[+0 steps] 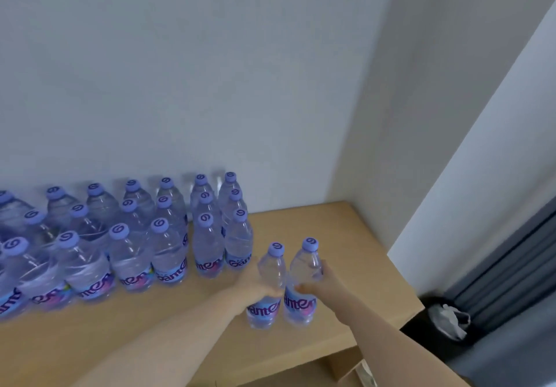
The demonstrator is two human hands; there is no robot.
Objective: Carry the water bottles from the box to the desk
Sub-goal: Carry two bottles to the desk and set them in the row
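Two clear water bottles with purple caps stand upright side by side on the wooden desk [346, 230]. My left hand [255, 281] grips the left bottle [270, 263] around its middle. My right hand [322, 284] grips the right bottle [305, 260] the same way. Both bottles touch or nearly touch the desk top. To their left, several rows of identical bottles [168, 245] stand against the wall. A corner of the cardboard box [349, 368] shows below the desk edge.
The desk sits in a corner between a white back wall [210, 85] and a white side wall [406, 115]. A black bin [442, 320] with crumpled paper stands on the floor to the right, next to grey curtains [517, 266].
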